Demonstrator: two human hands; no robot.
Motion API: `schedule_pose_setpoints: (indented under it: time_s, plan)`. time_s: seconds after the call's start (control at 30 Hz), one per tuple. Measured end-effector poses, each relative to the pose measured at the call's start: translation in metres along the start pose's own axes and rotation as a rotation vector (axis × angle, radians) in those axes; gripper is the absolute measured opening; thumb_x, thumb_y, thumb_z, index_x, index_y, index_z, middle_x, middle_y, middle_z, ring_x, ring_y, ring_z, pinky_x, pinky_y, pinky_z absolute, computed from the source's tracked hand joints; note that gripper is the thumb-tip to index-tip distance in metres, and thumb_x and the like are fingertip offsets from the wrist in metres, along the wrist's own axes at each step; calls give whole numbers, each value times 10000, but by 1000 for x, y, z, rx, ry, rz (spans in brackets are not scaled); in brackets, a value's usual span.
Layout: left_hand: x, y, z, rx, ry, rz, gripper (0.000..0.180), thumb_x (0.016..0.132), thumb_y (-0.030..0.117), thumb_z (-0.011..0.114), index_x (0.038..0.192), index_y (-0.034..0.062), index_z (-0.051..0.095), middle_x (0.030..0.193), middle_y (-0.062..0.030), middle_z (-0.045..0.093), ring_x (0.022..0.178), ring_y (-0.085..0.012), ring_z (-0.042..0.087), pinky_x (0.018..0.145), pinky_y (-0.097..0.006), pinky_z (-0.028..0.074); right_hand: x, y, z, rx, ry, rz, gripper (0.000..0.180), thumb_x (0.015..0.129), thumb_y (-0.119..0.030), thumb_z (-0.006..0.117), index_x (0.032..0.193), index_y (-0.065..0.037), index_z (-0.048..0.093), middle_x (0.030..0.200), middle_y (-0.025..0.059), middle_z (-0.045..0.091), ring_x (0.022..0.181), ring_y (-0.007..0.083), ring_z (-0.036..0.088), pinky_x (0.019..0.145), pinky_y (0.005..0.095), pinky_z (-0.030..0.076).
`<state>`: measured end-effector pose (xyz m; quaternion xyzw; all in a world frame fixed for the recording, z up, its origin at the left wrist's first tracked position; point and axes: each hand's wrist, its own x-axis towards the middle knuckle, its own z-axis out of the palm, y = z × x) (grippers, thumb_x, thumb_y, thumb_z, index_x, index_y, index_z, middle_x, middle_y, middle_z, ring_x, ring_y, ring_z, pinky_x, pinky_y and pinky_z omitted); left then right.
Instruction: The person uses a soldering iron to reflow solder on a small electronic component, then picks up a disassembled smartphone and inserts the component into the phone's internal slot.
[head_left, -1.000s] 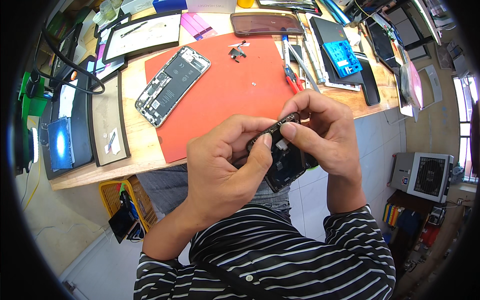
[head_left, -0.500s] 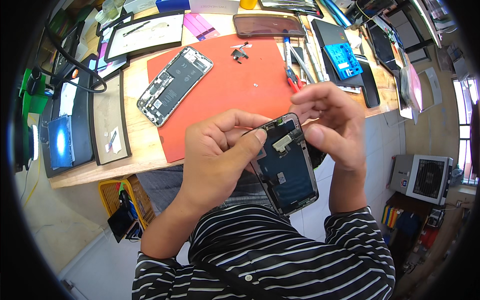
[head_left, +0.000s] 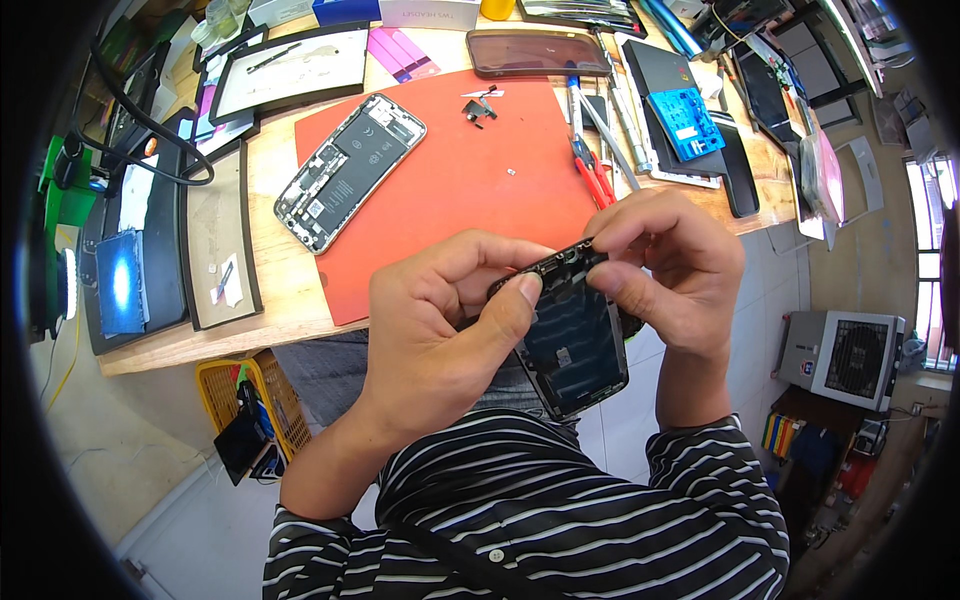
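Note:
Both my hands hold a black phone screen panel (head_left: 577, 350) in front of my chest, just off the table's near edge, its inner side facing me. My left hand (head_left: 445, 330) grips its left side with the thumb pressed on the top edge. My right hand (head_left: 665, 270) pinches the top right corner with the fingertips. An opened phone body (head_left: 350, 170) with battery and boards showing lies on the red work mat (head_left: 450, 190), apart from both hands.
Small black parts (head_left: 480, 108) and a tiny screw lie on the mat. Red-handled pliers (head_left: 592, 175), tweezers, a blue parts tray (head_left: 686, 122), a dark phone back cover (head_left: 530, 52) and framed panels (head_left: 290, 65) crowd the wooden table. A yellow basket (head_left: 250, 410) sits below it.
The screen panel has tilted from edge-on to facing me and back a little lower; my fingers have shifted along its top edge. The things on the table have not moved.

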<state>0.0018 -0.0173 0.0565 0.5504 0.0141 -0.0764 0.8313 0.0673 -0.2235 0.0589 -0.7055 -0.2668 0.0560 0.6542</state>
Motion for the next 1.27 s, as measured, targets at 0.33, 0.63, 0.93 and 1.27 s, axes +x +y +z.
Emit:
schedule_pose_setpoints:
  time_s: [0.33, 0.63, 0.93, 1.27]
  plan:
    - [-4, -3, 2, 16, -11, 87, 202, 1001, -4, 595, 1181, -92, 621, 1040, -112, 730, 928, -79, 677, 812, -210, 544, -2, -3, 2, -34, 38, 10, 265, 834, 12, 817, 1048, 40, 665, 969, 67, 666, 835, 87, 666, 722, 214, 597]
    - [-6, -5, 2, 192, -5, 199, 219, 961, -49, 605, 1173, -92, 639, 1052, -146, 745, 955, -118, 707, 827, -234, 575, -3, -6, 3, 15, 51, 55, 277, 833, 19, 813, 1064, 48, 662, 978, 62, 662, 854, 79, 667, 753, 211, 584]
    - [-6, -6, 3, 199, 11, 185, 245, 926, -39, 674, 1168, -69, 654, 1033, -122, 751, 910, -88, 697, 754, -206, 564, -5, -8, 7, -8, 99, 63, 282, 839, -1, 825, 1061, 52, 661, 924, 69, 695, 824, 94, 700, 754, 217, 581]
    - [21, 8, -29, 608, 30, -186, 151, 979, 50, 663, 1109, -27, 656, 911, -32, 702, 788, -40, 631, 659, -165, 480, -7, 24, 26, -435, 35, -96, 188, 897, -63, 782, 1054, -8, 693, 938, 60, 719, 872, 248, 733, 808, 281, 590]
